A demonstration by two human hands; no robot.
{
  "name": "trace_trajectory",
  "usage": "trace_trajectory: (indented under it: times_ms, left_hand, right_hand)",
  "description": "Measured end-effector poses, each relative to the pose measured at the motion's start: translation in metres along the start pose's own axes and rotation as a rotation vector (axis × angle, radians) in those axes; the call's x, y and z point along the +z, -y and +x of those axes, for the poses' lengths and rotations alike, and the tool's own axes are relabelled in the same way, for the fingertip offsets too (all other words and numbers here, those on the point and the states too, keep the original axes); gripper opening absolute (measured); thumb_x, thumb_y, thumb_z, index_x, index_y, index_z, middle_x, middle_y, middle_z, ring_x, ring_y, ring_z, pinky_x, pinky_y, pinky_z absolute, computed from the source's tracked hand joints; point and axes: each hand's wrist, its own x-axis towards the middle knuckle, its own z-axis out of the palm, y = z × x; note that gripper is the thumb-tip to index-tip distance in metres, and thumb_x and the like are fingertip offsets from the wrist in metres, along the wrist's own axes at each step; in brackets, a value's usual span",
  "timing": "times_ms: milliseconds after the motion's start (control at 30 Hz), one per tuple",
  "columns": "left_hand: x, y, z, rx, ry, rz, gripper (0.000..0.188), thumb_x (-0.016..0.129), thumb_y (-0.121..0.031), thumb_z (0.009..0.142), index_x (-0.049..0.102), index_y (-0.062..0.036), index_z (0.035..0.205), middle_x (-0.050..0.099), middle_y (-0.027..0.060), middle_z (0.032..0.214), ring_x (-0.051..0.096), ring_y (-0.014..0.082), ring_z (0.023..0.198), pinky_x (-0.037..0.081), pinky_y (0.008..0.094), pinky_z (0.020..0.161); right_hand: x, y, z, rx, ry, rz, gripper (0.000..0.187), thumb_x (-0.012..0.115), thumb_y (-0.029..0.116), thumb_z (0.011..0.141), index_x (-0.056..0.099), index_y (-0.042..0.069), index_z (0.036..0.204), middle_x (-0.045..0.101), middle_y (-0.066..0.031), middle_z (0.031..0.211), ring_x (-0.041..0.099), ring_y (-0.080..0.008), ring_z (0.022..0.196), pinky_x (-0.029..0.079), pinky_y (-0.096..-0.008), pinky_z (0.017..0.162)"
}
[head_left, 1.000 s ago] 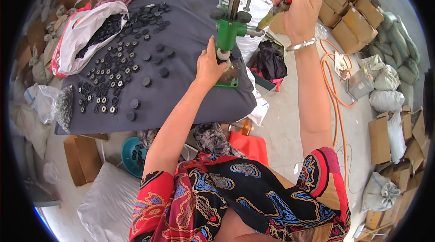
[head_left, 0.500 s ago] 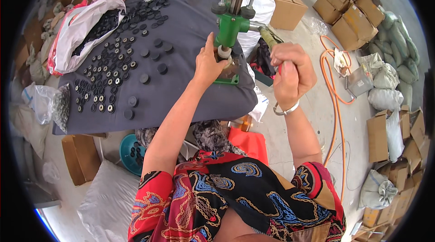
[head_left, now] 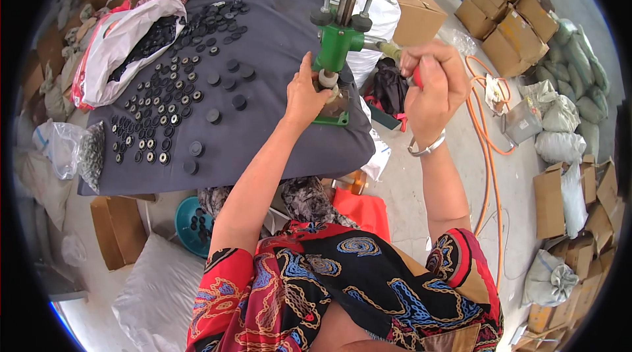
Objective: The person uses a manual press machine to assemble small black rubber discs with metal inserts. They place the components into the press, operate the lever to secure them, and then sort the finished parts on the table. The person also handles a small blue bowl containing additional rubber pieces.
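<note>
A green hand press [head_left: 337, 49] stands at the right end of the table, which is covered with a dark grey cloth [head_left: 263, 154]. My left hand [head_left: 304, 98] is at the press's near left side, forefinger stretched upward and thumb apart from it, close to the white collar [head_left: 328, 79] of the ram. Its other fingers and the spot under the ram are partly hidden. My right hand [head_left: 436, 92] is wrapped round the press lever [head_left: 388, 50], whose red end shows between the fingers. Left of the press lie several plain black caps [head_left: 239, 102] and many black discs with pale rings [head_left: 173, 119].
A white and red bag [head_left: 99, 75] of black pieces lies open at the table's left. Below the table are a teal basin [head_left: 189, 227] and a brown box [head_left: 118, 230]. An orange hose [head_left: 487, 148] crosses the floor at right, near cardboard boxes [head_left: 517, 39] and sacks [head_left: 559, 115].
My right hand has moved up and slightly right, swinging the lever outward. My left hand stays beside the ram. The whole view has shifted slightly.
</note>
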Motion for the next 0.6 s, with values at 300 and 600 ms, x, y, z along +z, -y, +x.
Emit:
trace_trajectory:
  times_ms: [300,600]
  left_hand:
    - [0.004,0.003,0.002,0.006,-0.013,-0.025,0.092,0.077,-0.005,0.069,0.026,0.0013,0.146,0.066,0.0138,0.107,0.059,0.0305,0.104,0.047,0.0398,0.091]
    - [-0.002,0.002,-0.004,0.012,-0.006,-0.059,0.092,0.076,-0.003,0.069,0.026,0.0020,0.146,0.066,0.0149,0.108,0.061,0.0316,0.102,0.048,0.0393,0.090]
  right_hand:
    - [-0.004,-0.007,-0.029,-0.180,0.049,0.019,0.010,0.052,0.001,0.084,0.060,-0.005,0.085,0.060,-0.0124,0.076,0.055,-0.0202,0.065,0.046,-0.0327,0.061]
    - [-0.001,-0.017,-0.049,-0.345,0.038,0.090,0.010,0.054,0.003,0.085,0.058,-0.006,0.085,0.056,-0.0131,0.073,0.051,-0.0217,0.060,0.043,-0.0355,0.057]
